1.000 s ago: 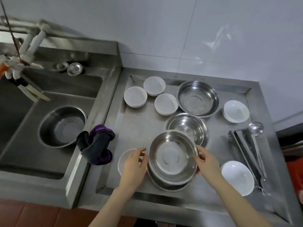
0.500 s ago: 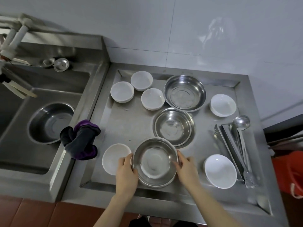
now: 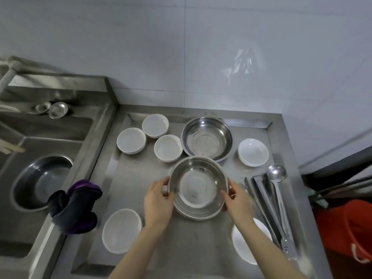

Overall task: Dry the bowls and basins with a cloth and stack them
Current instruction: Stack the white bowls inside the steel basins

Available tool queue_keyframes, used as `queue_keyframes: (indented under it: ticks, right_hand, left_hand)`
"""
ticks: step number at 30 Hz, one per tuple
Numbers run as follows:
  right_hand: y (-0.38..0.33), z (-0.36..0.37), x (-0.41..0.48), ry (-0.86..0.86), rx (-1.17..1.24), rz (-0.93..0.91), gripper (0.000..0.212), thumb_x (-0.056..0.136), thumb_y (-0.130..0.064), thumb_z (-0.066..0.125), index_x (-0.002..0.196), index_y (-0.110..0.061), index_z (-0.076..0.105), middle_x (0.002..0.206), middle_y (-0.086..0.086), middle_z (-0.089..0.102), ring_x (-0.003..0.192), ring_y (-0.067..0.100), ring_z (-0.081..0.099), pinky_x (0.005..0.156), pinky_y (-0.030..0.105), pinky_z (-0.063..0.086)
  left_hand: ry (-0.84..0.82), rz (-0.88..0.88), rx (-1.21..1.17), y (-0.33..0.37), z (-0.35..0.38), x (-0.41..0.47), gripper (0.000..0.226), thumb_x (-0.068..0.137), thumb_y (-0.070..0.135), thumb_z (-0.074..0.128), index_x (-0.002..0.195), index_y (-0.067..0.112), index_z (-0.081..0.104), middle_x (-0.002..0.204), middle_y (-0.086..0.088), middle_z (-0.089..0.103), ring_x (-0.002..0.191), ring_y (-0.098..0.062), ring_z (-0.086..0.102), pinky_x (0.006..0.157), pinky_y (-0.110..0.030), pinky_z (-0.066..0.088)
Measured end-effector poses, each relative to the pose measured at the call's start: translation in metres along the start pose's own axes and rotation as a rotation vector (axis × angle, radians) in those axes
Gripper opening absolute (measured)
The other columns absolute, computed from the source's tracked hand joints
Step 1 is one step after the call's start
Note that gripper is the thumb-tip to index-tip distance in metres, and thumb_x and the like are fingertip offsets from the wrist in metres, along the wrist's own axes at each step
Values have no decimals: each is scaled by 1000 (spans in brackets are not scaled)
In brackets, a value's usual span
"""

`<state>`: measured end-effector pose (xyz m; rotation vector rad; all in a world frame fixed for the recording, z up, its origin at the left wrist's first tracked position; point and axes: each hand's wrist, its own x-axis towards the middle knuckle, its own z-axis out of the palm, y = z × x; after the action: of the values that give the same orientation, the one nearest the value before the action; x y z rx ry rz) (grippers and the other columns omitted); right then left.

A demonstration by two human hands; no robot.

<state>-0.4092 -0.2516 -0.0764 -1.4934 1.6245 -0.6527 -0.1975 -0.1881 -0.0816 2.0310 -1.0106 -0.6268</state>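
Though apart — fingers (image 3: 161, 186) round steel basin (image 3: 198, 188)

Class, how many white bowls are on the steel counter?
6 white bowls: three clustered back left, one back right, one front left, one front right partly behind the right forearm. The held basin may hide more.

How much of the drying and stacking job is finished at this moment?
Little looks done. In hand: the left hand and right hand grip one steel basin over what seems to be a second basin's rim. Left: the large basin, the sink basin and six white bowls all stand single. The cloth lies untouched on the sink edge.
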Motion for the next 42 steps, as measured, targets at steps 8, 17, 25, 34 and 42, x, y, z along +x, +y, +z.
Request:
queue_keyframes:
  ticks: [8, 17, 25, 34, 42]
  right_hand:
    - [-27, -30, 119, 54, -19, -20, 18, 92, -16, 61, 102, -29, 67, 71, 8, 66, 69, 28, 65, 70, 47, 59]
    - [-24, 0, 207, -18, -286, 70, 13, 90, -4, 53, 101, -10, 55, 96, 8, 49, 73, 22, 47, 71, 31, 37]
    - [-5, 10, 206, -36, -342, -19, 20, 89, -2, 52, 106, -4, 62, 96, 8, 52, 92, 31, 53, 77, 33, 42]
    - [43, -40, 73, -56, -344, -31, 28, 88, -4, 60, 115, -6, 69, 116, 14, 63, 109, 32, 58, 97, 41, 46]
    - [109, -95, -51, -138, -536, 264, 41, 95, -19, 54, 136, -21, 54, 137, 0, 52, 123, 24, 49, 99, 36, 44]
  left_hand:
    - [-87, -7, -59, 63, 44, 105, 26, 88, 22, 67, 114, 22, 67, 105, 10, 67, 79, -4, 64, 71, -14, 47]
    - [-202, 31, 165, 52, 97, 172, 20, 86, 10, 59, 105, 16, 64, 90, 2, 64, 87, -23, 60, 73, -30, 43]
    - [-308, 191, 382, 39, 99, 168, 50, 86, 3, 56, 135, 9, 50, 138, -16, 54, 123, -34, 42, 103, -43, 39]
    - [-514, 44, 167, 44, 85, 47, 24, 88, 17, 63, 112, 21, 65, 100, 5, 67, 90, -12, 64, 86, -31, 51]
    - [-808, -59, 92, 21, 108, -92, 32, 88, 13, 64, 116, 28, 59, 95, 6, 64, 84, -10, 60, 69, -3, 40]
